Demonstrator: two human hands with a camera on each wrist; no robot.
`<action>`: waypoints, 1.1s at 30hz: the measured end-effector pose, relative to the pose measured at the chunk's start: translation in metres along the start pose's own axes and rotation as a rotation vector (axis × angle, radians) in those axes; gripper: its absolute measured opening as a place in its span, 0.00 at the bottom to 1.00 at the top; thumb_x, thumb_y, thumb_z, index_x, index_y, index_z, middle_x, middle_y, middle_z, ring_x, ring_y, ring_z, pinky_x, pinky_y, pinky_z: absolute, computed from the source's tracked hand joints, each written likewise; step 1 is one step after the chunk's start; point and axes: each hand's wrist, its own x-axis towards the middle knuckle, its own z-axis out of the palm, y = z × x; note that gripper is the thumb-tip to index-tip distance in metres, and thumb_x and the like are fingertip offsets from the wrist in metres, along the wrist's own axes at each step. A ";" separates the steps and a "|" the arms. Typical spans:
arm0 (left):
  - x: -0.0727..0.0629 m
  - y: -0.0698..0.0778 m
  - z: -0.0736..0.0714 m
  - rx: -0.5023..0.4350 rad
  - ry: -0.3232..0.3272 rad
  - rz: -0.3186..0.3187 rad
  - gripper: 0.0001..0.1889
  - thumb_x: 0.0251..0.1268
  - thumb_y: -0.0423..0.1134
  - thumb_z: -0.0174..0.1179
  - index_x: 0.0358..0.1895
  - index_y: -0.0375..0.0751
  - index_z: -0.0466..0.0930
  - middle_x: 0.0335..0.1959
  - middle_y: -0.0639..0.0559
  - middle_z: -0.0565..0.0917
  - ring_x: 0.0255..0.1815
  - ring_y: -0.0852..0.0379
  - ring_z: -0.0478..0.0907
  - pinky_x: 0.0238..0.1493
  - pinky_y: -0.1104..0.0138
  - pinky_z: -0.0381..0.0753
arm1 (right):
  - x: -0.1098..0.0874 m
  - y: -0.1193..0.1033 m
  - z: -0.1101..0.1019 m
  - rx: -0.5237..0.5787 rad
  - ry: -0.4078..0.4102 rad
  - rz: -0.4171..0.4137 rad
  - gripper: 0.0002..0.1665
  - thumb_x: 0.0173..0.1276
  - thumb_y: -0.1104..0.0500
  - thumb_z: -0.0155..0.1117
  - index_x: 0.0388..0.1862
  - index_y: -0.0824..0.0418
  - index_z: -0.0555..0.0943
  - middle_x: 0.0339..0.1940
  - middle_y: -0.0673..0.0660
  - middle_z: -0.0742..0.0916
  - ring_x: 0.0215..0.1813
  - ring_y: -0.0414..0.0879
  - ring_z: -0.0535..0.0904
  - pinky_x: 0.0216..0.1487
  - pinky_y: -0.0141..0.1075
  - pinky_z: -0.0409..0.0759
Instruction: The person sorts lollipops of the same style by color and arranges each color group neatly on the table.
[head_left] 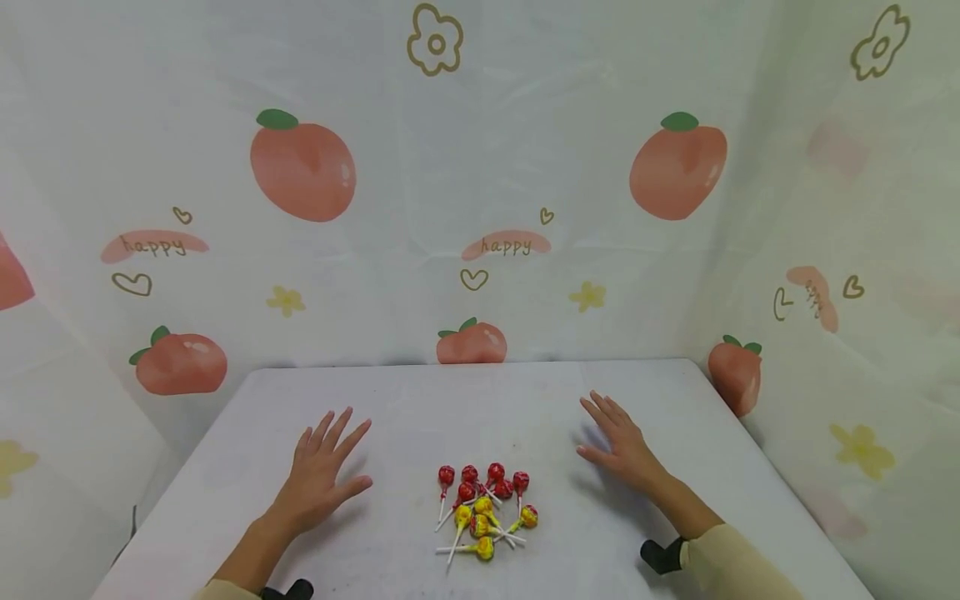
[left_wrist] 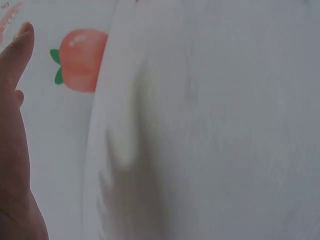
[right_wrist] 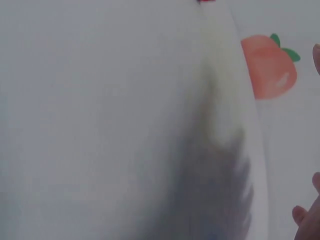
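Under me: white tabletop (head_left: pixel 465 408), far corners rounded | 12 o'clock from me: loose cluster of lollipops (head_left: pixel 480 526) lying flat | cluster's 12 o'clock side: red lollipops (head_left: pixel 496 472) | its 6 o'clock side: yellow lollipops (head_left: pixel 463 516) | white sticks (head_left: pixel 442 509), several crossing; the nearest yellow's points to 9 o'clock

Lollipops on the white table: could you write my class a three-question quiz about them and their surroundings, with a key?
1. Short answer: the red lollipops and yellow lollipops lie on the table; which colour group is nearer the person?
2. True or false: the left hand and right hand both hold nothing.
3. Choose: the word printed on the wall covering is (a) hello, (b) happy, (c) sunny.

Key: 1. yellow; 2. true; 3. b
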 end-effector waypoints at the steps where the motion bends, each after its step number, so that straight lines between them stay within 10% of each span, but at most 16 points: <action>1: 0.001 0.003 0.001 -0.020 0.007 0.002 0.43 0.56 0.54 0.66 0.76 0.55 0.58 0.77 0.42 0.53 0.76 0.37 0.42 0.69 0.39 0.34 | 0.001 -0.004 0.001 0.031 -0.004 0.007 0.46 0.63 0.47 0.67 0.76 0.58 0.61 0.75 0.65 0.62 0.74 0.66 0.52 0.65 0.70 0.49; 17: 0.021 0.056 0.017 -0.463 0.095 -0.037 0.37 0.60 0.41 0.62 0.75 0.49 0.60 0.75 0.48 0.58 0.73 0.42 0.55 0.59 0.30 0.57 | 0.018 -0.056 0.028 0.381 -0.028 0.128 0.39 0.64 0.58 0.69 0.73 0.53 0.66 0.71 0.58 0.71 0.69 0.58 0.67 0.62 0.62 0.67; 33: 0.043 0.087 0.041 -0.688 0.082 -0.149 0.22 0.64 0.33 0.63 0.60 0.50 0.77 0.61 0.55 0.78 0.64 0.49 0.71 0.60 0.42 0.68 | 0.044 -0.086 0.056 0.545 -0.189 0.110 0.25 0.69 0.61 0.63 0.63 0.64 0.74 0.53 0.63 0.83 0.52 0.54 0.80 0.53 0.46 0.77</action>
